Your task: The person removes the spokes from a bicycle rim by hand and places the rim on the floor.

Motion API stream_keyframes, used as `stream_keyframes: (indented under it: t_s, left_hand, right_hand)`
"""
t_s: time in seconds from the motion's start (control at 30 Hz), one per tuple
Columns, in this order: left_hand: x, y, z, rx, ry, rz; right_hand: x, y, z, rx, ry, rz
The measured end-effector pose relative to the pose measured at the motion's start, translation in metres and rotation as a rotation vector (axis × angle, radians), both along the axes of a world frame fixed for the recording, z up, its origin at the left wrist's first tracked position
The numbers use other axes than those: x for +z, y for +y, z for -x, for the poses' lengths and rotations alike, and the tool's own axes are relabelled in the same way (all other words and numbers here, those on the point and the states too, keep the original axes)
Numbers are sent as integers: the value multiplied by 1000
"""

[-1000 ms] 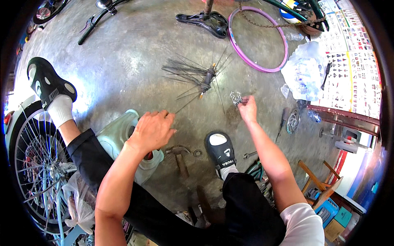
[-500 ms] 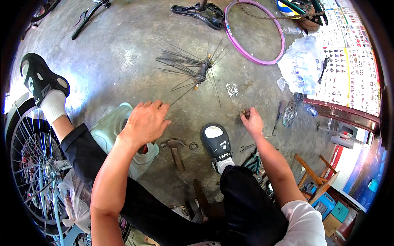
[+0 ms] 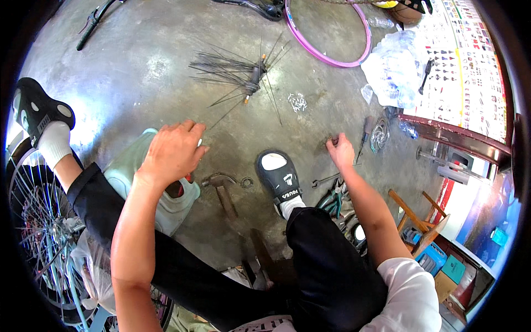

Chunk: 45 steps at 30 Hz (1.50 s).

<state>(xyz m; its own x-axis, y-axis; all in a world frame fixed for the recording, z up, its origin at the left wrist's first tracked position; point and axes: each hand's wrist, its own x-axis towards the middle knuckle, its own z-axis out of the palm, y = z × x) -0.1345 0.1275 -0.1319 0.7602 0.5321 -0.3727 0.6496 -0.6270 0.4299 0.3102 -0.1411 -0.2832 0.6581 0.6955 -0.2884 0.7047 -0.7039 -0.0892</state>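
My left hand (image 3: pixel 172 148) hovers above a pale green plastic container (image 3: pixel 124 160), palm down, its thumb apart from the fingers and nothing visible in it. Over the floor right of my shoe, my right hand (image 3: pixel 342 151) pinches a small dark part (image 3: pixel 333 141), too small to make out. Farther ahead lies a wheel hub (image 3: pixel 253 80) with many dark spokes (image 3: pixel 221 67) fanning out, mostly to the left. Right of it is a scatter of small silvery pieces (image 3: pixel 297 102). A hammer (image 3: pixel 224 196) and a metal ring nut (image 3: pixel 246 182) lie between the container and my shoe.
A purple rim (image 3: pixel 326 57) lies at the far right beside clear plastic bags (image 3: pixel 392 69). A screwdriver (image 3: pixel 366 131), coiled wire (image 3: pixel 380 135), wrench (image 3: pixel 326 180) and pliers (image 3: pixel 334 197) lie by my right arm. A bicycle wheel (image 3: pixel 27 221) stands left; a wooden stool (image 3: pixel 412 216) stands right.
The whole view has shifted, so floor things sit higher and farther left. Against the floor, my right hand has drifted right with the small part; my left hand stays above the container.
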Motion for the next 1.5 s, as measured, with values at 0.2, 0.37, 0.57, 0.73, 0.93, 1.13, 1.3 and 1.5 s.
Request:
stream_keyframes:
  t_s: [0.2,0.37,0.57,0.73,0.93,1.13,1.3,1.5]
  left_hand:
    - [-3,-2,-1,2,-20,-8]
    - [-3,-1,-1,23,4,14]
    - [-10,-4,-1,-4,18,-61]
    - [-19,-5,6,-47,133,8]
    - [-34,-9,-2,-132,118,-18]
    - [-43,-16,-5,-143,87,4]
    - [-39,-14,-9,-134,98,12]
    - [-42,-27,-3,-156,139,-88]
  right_hand:
    - [-15,-25,-8,16,96,37]
    - [-7,-47,-13,-37,68,48]
    - [-6,-106,-69,-237,-173,8]
    - [-10,-97,-80,-66,-187,-9]
    - [0,-44,-12,265,46,-141]
    - [-6,-13,17,323,165,-127]
    - [0,-8,14,283,170,-130]
    - [7,-16,5,297,119,-121]
